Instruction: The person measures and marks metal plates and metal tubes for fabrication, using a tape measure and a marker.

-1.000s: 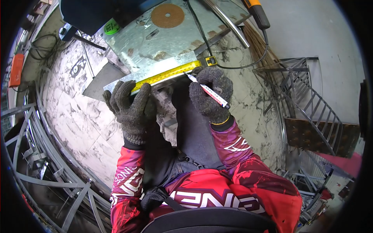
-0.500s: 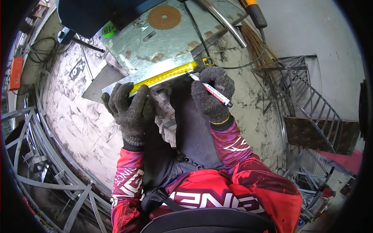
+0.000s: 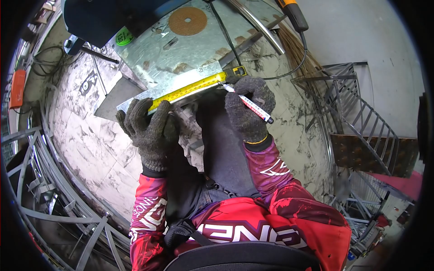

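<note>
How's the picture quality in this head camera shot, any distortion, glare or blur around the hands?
Head view: strong fisheye bending with black corners; even daylight, mild sheen on the metal sheet; left hand, right hand, marker and tape measure are sharp.

Both hands gloved, sleeves red/black. Left hand (image 3: 147, 128), centre-left of frame, palm down, fingers spread flat. Right hand (image 3: 248, 108), centre-right, curled in a writing grip, fingertips toward upper left.
</note>
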Action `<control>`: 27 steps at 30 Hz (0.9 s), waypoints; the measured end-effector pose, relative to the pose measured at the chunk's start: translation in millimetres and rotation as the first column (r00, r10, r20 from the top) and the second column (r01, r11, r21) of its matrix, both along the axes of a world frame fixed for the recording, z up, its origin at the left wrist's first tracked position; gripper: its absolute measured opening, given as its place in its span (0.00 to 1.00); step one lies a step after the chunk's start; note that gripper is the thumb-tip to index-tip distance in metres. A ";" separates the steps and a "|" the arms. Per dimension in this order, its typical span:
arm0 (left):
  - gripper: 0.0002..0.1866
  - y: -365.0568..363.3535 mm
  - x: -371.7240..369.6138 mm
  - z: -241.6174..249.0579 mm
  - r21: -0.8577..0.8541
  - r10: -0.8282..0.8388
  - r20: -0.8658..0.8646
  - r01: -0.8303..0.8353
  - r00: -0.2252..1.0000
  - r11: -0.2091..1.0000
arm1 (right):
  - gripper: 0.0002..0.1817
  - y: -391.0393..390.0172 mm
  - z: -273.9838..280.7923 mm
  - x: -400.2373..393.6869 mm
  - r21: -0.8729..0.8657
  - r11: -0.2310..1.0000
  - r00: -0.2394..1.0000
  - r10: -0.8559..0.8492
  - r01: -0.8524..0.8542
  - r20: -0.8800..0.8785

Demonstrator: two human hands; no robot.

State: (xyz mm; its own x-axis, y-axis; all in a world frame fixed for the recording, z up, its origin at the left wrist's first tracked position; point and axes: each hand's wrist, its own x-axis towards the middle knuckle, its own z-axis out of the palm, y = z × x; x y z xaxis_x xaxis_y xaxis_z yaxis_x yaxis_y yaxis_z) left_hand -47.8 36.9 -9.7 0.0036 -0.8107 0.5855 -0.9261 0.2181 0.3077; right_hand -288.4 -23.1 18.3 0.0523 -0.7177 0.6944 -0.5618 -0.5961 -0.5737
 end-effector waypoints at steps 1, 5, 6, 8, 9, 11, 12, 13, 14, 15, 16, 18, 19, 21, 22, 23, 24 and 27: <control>0.13 0.0 -0.1 0.2 -0.003 -0.003 -0.005 0.003 1.000 1.000 | 0.11 0.3 -0.6 -0.9 0.036 0.999 1.000 0.001 -0.001 0.013; 0.14 0.5 -0.7 0.6 0.003 -0.002 -0.010 0.002 1.000 1.000 | 0.11 -2.0 -5.8 -4.6 0.070 0.997 0.999 -0.011 0.014 -0.033; 0.14 0.7 -1.0 0.5 0.005 -0.001 -0.013 0.001 1.000 1.000 | 0.11 -3.3 -7.2 -4.6 0.069 0.997 0.999 -0.011 0.014 -0.033; 0.14 0.8 -0.7 -0.1 0.008 0.001 -0.016 -0.001 1.000 1.000 | 0.11 -5.1 -9.6 -3.7 0.023 0.999 0.999 0.027 -0.028 0.037; 0.14 0.7 0.0 -0.8 0.007 0.003 -0.004 -0.003 1.000 1.000 | 0.11 -4.9 -10.2 -4.0 0.023 0.999 0.999 0.027 -0.027 0.037; 0.14 0.4 0.1 -1.1 0.005 0.004 0.007 -0.004 1.000 1.000 | 0.11 -3.6 -11.3 -5.6 0.102 0.994 0.993 0.017 -0.029 0.114; 0.14 0.6 0.0 -0.9 0.008 0.002 -0.002 -0.002 1.000 1.000 | 0.11 -1.7 -12.8 -6.4 0.102 0.994 0.993 0.016 -0.028 0.114; 0.15 0.5 -0.2 -0.6 0.010 0.000 -0.010 0.000 1.000 1.000 | 0.11 0.8 -14.6 -7.1 0.183 0.983 0.988 -0.010 -0.019 0.156; 0.15 0.4 -0.2 -0.5 0.010 -0.001 -0.010 0.001 1.000 1.000 | 0.11 2.3 -15.9 -8.0 0.262 0.965 0.980 -0.039 -0.014 0.196; 0.15 0.3 -0.1 -0.4 0.004 -0.006 -0.010 0.006 1.000 1.000 | 0.11 1.8 -16.0 -9.0 0.262 0.965 0.980 -0.040 -0.013 0.196; 0.15 0.1 0.1 -0.2 -0.002 -0.010 -0.010 0.010 1.000 1.000 | 0.11 0.5 -15.9 -10.0 0.217 0.976 0.988 -0.036 0.003 0.150; 0.15 0.4 -0.7 0.8 0.004 -0.006 -0.007 0.006 1.000 1.000 | 0.10 -2.7 -14.8 -10.9 0.172 0.985 0.994 -0.035 0.016 0.105; 0.15 0.6 -1.0 1.1 0.009 -0.001 -0.005 0.001 1.000 1.000 | 0.10 -4.7 -12.9 -11.2 0.116 0.993 0.997 -0.027 0.018 0.072; 0.15 1.0 -0.9 0.7 0.015 -0.002 -0.006 0.002 1.000 1.000 | 0.09 -4.5 -12.0 -12.0 0.060 0.998 0.999 -0.021 0.018 0.039; 0.15 1.3 -0.5 0.7 0.020 -0.001 -0.007 0.001 1.000 1.000 | 0.09 -3.1 -12.9 -12.4 0.092 0.995 0.999 -0.029 0.026 0.039; 0.15 1.4 -0.1 0.8 0.021 0.001 -0.006 -0.001 1.000 1.000 | 0.08 -2.3 -14.1 -12.2 0.109 0.994 0.999 -0.032 0.027 0.040; 0.15 0.8 0.0 1.0 0.020 0.000 -0.006 0.000 1.000 1.000 | 0.08 -1.6 -15.1 -11.9 0.126 0.992 0.999 -0.035 0.029 0.041; 0.15 1.1 0.1 0.6 0.022 -0.001 -0.007 0.002 1.000 1.000 | 0.08 -1.2 -15.9 -11.4 0.162 0.987 0.994 -0.034 0.017 0.101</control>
State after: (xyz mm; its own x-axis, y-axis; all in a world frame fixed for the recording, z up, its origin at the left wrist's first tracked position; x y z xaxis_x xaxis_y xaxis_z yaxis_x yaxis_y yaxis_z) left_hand -47.7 38.1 -9.1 0.0061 -0.8233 0.5676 -0.9238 0.2127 0.3185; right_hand -299.8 -24.3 2.4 -0.0336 -0.8205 0.5706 -0.5082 -0.4776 -0.7167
